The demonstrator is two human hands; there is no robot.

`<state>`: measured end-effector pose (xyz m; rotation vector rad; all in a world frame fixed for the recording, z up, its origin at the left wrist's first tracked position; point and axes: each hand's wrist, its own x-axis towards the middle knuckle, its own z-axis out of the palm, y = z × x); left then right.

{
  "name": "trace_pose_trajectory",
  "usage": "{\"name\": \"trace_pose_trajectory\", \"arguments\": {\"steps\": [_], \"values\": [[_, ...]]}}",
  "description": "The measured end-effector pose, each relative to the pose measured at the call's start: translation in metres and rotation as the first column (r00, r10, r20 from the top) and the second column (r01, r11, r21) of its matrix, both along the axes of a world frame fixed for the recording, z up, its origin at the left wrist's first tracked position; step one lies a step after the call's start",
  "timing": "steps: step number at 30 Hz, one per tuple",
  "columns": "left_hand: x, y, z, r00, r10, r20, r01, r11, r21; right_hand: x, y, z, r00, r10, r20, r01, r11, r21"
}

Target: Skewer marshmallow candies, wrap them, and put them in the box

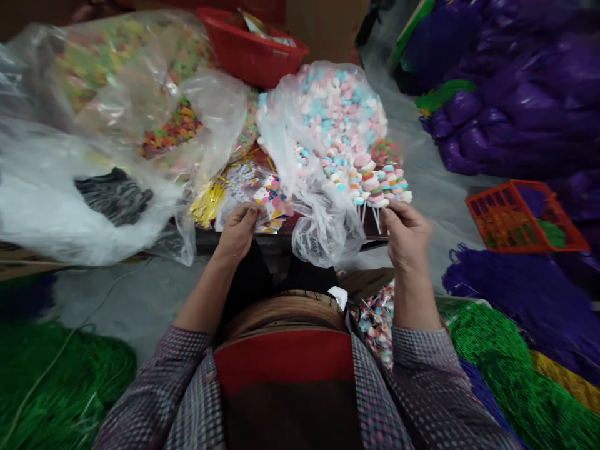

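My left hand (240, 231) is closed, thumb against fingers, pinching the edge of a printed clear plastic bag (272, 195) on the table's near edge. Gold twist ties (209, 203) lie in a bundle just left of it. My right hand (409, 234) pinches at the lower end of a marshmallow skewer (397, 181); its stick is hidden by the fingers. Beside it, other marshmallow skewers (368, 178) lie in a row with white sticks toward me. Behind them, a large clear bag (340, 103) holds pink, white and blue marshmallows, its crumpled mouth hanging over the table edge.
Big clear bags of coloured gummy candy (117, 62) fill the left side. A red basin (255, 53) stands at the back. An orange basket (525, 215) and purple sacks (515, 94) are on the right. Wrapped candies (379, 325) lie in a box below the table.
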<state>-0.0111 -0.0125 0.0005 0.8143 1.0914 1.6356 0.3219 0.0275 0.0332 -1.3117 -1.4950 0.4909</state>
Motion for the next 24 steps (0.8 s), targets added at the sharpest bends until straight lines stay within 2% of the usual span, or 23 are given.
{"name": "trace_pose_trajectory", "arguments": {"steps": [2,4,9,12,15,20,24], "values": [[-0.003,0.001,-0.002,0.999,-0.003,-0.034,0.004,1.0,0.013,-0.008,-0.014,0.015,0.991,0.126,-0.046,-0.127,0.992,-0.007],[-0.006,0.002,-0.004,0.995,-0.013,-0.103,0.016,1.0,0.024,-0.014,-0.025,0.032,0.972,0.233,-0.024,-0.233,0.972,-0.013],[-0.011,0.0,-0.006,0.971,-0.002,-0.24,0.023,0.996,0.083,-0.028,-0.038,0.06,0.913,0.395,0.103,-0.393,0.919,-0.042],[-0.014,-0.001,-0.005,0.967,-0.015,-0.256,0.04,0.995,0.092,-0.032,-0.039,0.065,0.877,0.437,0.199,-0.431,0.899,-0.074],[-0.019,-0.003,0.0,0.934,-0.066,-0.35,0.101,0.991,0.083,-0.031,-0.036,0.066,0.836,0.452,0.311,-0.454,0.888,-0.072],[-0.027,-0.002,0.01,0.787,-0.125,-0.604,0.227,0.969,0.095,-0.025,-0.035,0.069,0.771,0.434,0.466,-0.474,0.88,-0.035],[-0.027,0.0,0.011,0.678,-0.117,-0.725,0.289,0.95,0.118,-0.022,-0.036,0.067,0.753,0.465,0.466,-0.492,0.868,-0.072]]}}
